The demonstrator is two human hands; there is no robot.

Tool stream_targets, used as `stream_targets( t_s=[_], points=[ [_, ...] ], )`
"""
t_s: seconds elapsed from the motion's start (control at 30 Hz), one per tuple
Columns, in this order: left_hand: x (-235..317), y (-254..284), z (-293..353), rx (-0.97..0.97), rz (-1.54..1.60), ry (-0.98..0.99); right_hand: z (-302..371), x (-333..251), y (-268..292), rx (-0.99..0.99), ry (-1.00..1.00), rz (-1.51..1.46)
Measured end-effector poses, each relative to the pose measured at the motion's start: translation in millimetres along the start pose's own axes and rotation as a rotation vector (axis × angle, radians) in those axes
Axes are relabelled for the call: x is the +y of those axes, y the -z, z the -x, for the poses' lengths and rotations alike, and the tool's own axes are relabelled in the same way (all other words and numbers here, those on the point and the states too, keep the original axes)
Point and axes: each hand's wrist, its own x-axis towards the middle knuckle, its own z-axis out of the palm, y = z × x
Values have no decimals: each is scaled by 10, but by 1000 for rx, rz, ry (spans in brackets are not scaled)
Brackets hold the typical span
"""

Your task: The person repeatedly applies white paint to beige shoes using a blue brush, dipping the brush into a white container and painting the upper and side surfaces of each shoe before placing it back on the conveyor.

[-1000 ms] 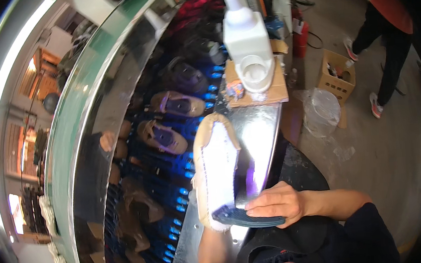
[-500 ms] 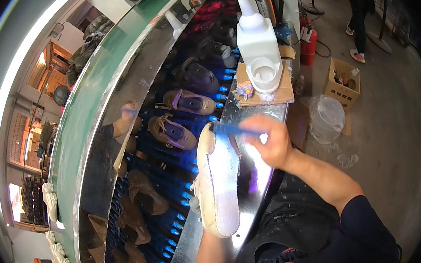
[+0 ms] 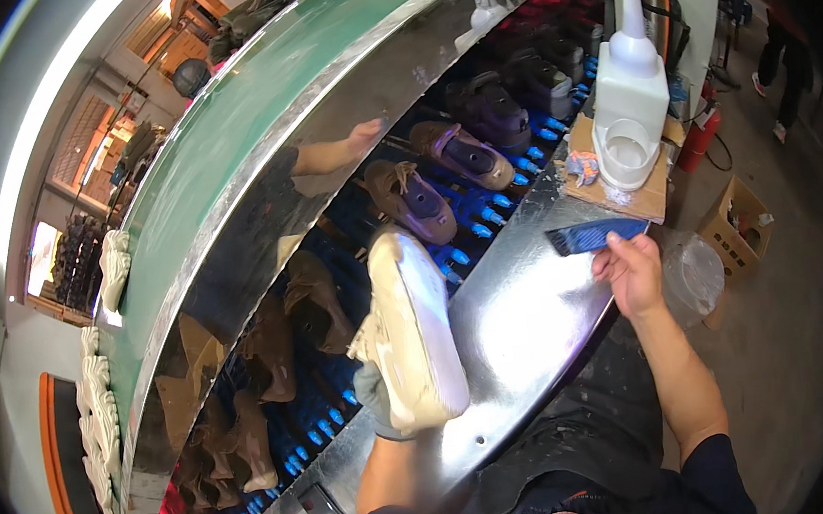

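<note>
My left hand (image 3: 375,397), in a grey glove, is closed around the heel end of a cream shoe upper (image 3: 400,331). The upper is tilted, with its pale underside turned toward the right and its laced side toward the left. To the right, my bare right hand (image 3: 634,275) pinches a flat blue brush (image 3: 591,236) over the metal ledge, apart from the shoe. Just beyond the brush, a white squeeze bottle (image 3: 630,91) with a long nozzle and a small front cup stands on a piece of cardboard (image 3: 643,199).
Beyond the metal ledge (image 3: 520,321), brown shoe uppers (image 3: 412,203) sit on a dark rack with blue-tipped rods (image 3: 491,216). A reflective panel and green surface (image 3: 224,127) curve along the left, bearing cream soles (image 3: 101,421). A cardboard box (image 3: 737,224) and plastic bag stand right.
The brush has come off the shoe's underside and moved right with my right hand. My left hand has rolled the shoe upper so more of its side shows. The whole view has shifted.
</note>
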Motion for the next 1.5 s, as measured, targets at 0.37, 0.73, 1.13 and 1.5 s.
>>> stream_targets(
  t_s=[0.37,0.73,1.13,1.5],
  points=[
    [1332,320,-1783,243,-1616,-205,-277,462,478,69,49,66],
    [1424,602,-2235,213,-2119,-283,-182,441,439,71,101,210],
    [1128,371,-1810,51,-2478,-911,-250,481,356,63,95,193],
    [-723,-357,-2840,247,-1018,-34,-147,451,351,50,15,205]
  ],
)
